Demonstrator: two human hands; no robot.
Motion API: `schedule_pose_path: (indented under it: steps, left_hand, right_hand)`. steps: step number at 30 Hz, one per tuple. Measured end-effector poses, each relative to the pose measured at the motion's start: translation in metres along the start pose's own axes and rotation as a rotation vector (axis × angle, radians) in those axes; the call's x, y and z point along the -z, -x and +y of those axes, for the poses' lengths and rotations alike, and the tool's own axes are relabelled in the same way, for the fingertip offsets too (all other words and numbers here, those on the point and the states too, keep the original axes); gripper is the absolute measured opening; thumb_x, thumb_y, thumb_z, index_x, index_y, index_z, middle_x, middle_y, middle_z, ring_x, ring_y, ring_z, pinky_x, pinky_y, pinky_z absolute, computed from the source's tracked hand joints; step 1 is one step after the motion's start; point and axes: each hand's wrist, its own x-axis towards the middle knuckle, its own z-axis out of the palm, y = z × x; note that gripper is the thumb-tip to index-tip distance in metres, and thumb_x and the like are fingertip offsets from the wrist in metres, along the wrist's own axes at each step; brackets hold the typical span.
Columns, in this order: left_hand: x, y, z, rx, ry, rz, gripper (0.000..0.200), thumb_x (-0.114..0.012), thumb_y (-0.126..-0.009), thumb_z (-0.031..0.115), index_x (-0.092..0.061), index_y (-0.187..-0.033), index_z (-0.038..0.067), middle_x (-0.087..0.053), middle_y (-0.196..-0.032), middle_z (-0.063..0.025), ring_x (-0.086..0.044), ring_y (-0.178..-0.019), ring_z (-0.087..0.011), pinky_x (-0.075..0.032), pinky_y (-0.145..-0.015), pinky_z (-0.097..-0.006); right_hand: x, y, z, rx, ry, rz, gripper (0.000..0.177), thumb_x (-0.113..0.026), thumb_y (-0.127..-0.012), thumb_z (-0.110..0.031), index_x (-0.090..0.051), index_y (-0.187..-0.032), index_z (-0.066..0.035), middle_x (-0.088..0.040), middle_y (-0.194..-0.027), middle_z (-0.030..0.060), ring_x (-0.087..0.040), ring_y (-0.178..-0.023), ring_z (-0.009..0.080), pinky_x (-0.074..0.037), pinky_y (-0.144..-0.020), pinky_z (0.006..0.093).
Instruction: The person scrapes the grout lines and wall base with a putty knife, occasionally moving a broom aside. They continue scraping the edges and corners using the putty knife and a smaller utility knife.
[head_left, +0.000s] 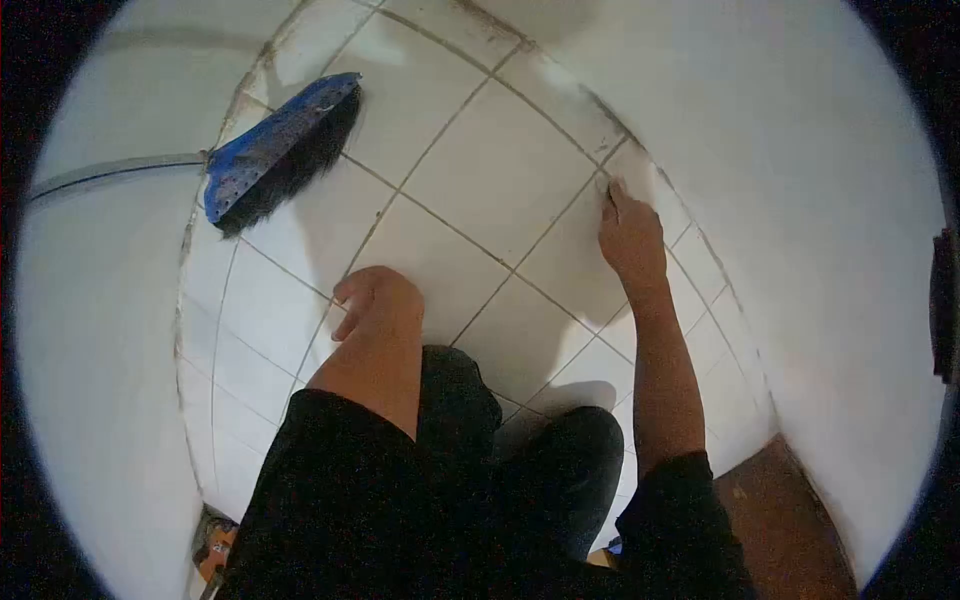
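Note:
My right hand (632, 238) reaches down to the white tiled floor (505, 165) near the right wall. Its fingers are pressed together at a dark grout line, and whatever they may hold is too small to make out. My left hand (380, 293) is bent at the wrist over the floor, left of my knee. Its thumb and a finger show apart, with nothing visible between them; the other fingers are hidden. Beyond it, a broom (285, 150) with a blue head and dark bristles rests by the left wall.
White walls (790, 200) rise on both sides, with dirt along the floor edge. The broom's handle (120, 175) extends left across the wall. A brown panel (780, 510) stands at the lower right, and an orange item (215, 550) at the lower left. My bent knees (585, 440) are below my hands.

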Motion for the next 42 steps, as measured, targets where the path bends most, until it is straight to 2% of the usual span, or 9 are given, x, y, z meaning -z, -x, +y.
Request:
schedule_pose_path:
  steps: [9, 11, 15, 18, 20, 27, 33, 35, 42]
  left_hand:
    - [-0.029, 0.166, -0.063, -0.134, 0.420, 0.193, 0.043, -0.056, -0.089, 0.033, -0.062, -0.128, 0.015, -0.054, -0.138, -0.0100, -0.052, -0.124, -0.0344, -0.041, -0.092, -0.0635]
    - [-0.044, 0.209, -0.072, -0.083, 0.559, 0.571, 0.041, -0.057, -0.089, 0.031, -0.064, -0.126, 0.014, -0.055, -0.137, -0.0118, -0.053, -0.123, -0.0357, -0.043, -0.089, -0.0642]
    - [-0.042, 0.203, -0.069, -0.088, 0.306, 0.368, 0.040, -0.057, -0.088, 0.030, -0.065, -0.124, 0.014, -0.056, -0.135, -0.0126, -0.054, -0.122, -0.0348, -0.043, -0.089, -0.0640]
    - [-0.046, 0.217, -0.073, -0.095, 0.512, 0.627, 0.040, -0.057, -0.088, 0.031, -0.066, -0.123, 0.014, -0.057, -0.135, -0.0121, -0.054, -0.123, -0.0349, -0.042, -0.090, -0.0640]
    - [-0.032, 0.178, -0.067, -0.095, 0.577, 0.317, 0.041, -0.058, -0.087, 0.033, -0.067, -0.123, 0.016, -0.057, -0.134, -0.0117, -0.053, -0.124, -0.0349, -0.043, -0.090, -0.0637]
    - [-0.018, 0.093, -0.048, -0.136, 0.326, 0.280, 0.043, -0.059, -0.087, 0.036, -0.065, -0.125, 0.017, -0.056, -0.137, -0.0107, -0.052, -0.125, -0.0345, -0.042, -0.091, -0.0637]
    - [-0.034, 0.200, -0.071, -0.057, 0.640, 0.297, 0.054, -0.063, -0.088, 0.033, -0.052, -0.139, 0.019, -0.043, -0.149, -0.0063, -0.041, -0.135, -0.0233, -0.033, -0.107, -0.0526]
    - [-0.038, 0.199, -0.074, -0.145, 0.466, 0.472, 0.040, -0.055, -0.089, 0.029, -0.064, -0.125, 0.016, -0.056, -0.136, -0.0116, -0.053, -0.124, -0.0341, -0.042, -0.092, -0.0646]
    - [-0.035, 0.187, -0.068, -0.133, 0.377, 0.461, 0.038, -0.059, -0.087, 0.029, -0.067, -0.121, 0.014, -0.061, -0.130, -0.0112, -0.058, -0.117, -0.0357, -0.045, -0.086, -0.0664]
  right_hand:
    - [-0.021, -0.001, -0.010, 0.068, -0.028, 0.198, 0.037, -0.045, -0.093, -0.015, -0.056, -0.123, 0.004, -0.064, -0.103, 0.0271, -0.061, -0.100, 0.0418, -0.048, -0.090, 0.0500]
    - [-0.016, 0.000, -0.022, -0.087, -0.056, 0.103, 0.038, -0.044, -0.093, -0.016, -0.055, -0.124, 0.004, -0.064, -0.106, 0.0274, -0.060, -0.101, 0.0432, -0.048, -0.093, 0.0499]
    - [-0.007, -0.036, -0.019, -0.140, -0.135, 0.131, 0.038, -0.044, -0.094, -0.019, -0.056, -0.122, 0.003, -0.064, -0.105, 0.0275, -0.062, -0.097, 0.0441, -0.050, -0.089, 0.0504]
    - [-0.010, -0.023, -0.025, -0.149, -0.079, 0.137, 0.035, -0.043, -0.094, -0.019, -0.054, -0.120, 0.002, -0.064, -0.102, 0.0263, -0.063, -0.093, 0.0427, -0.052, -0.086, 0.0492]
    - [-0.024, -0.009, -0.023, -0.043, 0.011, 0.196, 0.035, -0.043, -0.095, -0.018, -0.051, -0.123, 0.001, -0.063, -0.106, 0.0254, -0.063, -0.094, 0.0402, -0.052, -0.086, 0.0474]
    - [0.001, -0.027, -0.026, 0.046, 0.075, 0.197, 0.032, -0.047, -0.092, -0.015, -0.056, -0.118, 0.002, -0.065, -0.101, 0.0213, -0.064, -0.094, 0.0371, -0.052, -0.082, 0.0473]
    - [-0.020, -0.012, -0.032, -0.154, -0.054, 0.267, 0.030, -0.046, -0.092, -0.013, -0.059, -0.114, 0.003, -0.066, -0.098, 0.0243, -0.064, -0.092, 0.0407, -0.051, -0.086, 0.0498]
    - [-0.017, -0.014, -0.033, -0.193, -0.158, 0.178, 0.030, -0.044, -0.094, -0.015, -0.059, -0.113, 0.003, -0.065, -0.098, 0.0246, -0.064, -0.093, 0.0405, -0.050, -0.087, 0.0506]
    - [-0.020, -0.035, -0.019, -0.014, 0.304, 0.250, 0.022, -0.057, -0.088, -0.017, -0.068, -0.096, 0.000, -0.064, -0.102, 0.0143, -0.065, -0.092, 0.0286, -0.054, -0.080, 0.0376]
